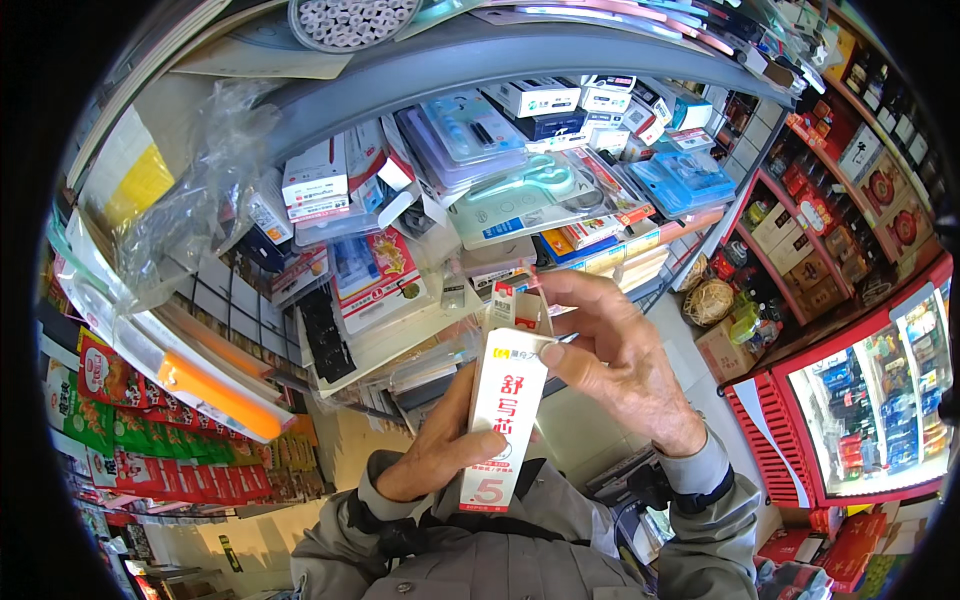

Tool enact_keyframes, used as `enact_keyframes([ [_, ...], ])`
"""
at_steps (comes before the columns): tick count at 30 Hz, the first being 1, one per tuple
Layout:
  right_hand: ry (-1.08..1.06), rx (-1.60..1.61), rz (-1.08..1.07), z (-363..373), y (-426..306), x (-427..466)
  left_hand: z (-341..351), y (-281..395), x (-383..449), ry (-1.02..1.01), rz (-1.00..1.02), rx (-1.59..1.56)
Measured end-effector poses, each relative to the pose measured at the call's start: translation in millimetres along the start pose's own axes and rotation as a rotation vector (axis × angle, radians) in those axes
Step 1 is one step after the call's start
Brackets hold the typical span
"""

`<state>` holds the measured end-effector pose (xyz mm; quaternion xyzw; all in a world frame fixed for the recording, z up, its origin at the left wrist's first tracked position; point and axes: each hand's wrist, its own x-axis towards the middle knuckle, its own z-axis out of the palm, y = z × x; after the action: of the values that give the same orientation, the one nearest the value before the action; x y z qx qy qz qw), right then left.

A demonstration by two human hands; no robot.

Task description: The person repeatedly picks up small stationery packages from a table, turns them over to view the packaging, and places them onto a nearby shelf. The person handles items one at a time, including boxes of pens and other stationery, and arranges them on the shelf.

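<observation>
A tall white carton [504, 427] with red and grey print stands in front of my chest, its upper end open and a flap raised. My left hand [451, 442] grips it around the lower half, with the thumb across the front. At the open end, my right hand [619, 356] has its thumb on the carton's upper right edge and its fingers curled by the raised flap. A small red-and-white printed end flap or piece [504, 301] shows at the mouth. What lies deeper inside the carton is hidden.
Beyond my hands, a shelf holds stationery: turquoise scissors [541, 176], white boxes [315, 176], blister packs [379, 277] and a blue plastic case [686, 180]. A grey shelf edge [480, 56] arches above. Snack packets [142, 420] hang at left; a red drinks fridge [772, 442] stands at right.
</observation>
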<state>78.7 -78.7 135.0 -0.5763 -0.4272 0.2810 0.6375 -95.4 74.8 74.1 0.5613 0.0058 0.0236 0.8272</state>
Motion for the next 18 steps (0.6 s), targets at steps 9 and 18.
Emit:
enact_keyframes([
  [9,0.109,0.110,0.091,2.1,-14.6,11.4,2.4,6.0,16.1,0.025,0.122,-0.114],
  [18,0.079,0.014,0.031,-3.7,-9.6,13.1,5.0,15.4,35.3,0.098,0.217,0.028],
])
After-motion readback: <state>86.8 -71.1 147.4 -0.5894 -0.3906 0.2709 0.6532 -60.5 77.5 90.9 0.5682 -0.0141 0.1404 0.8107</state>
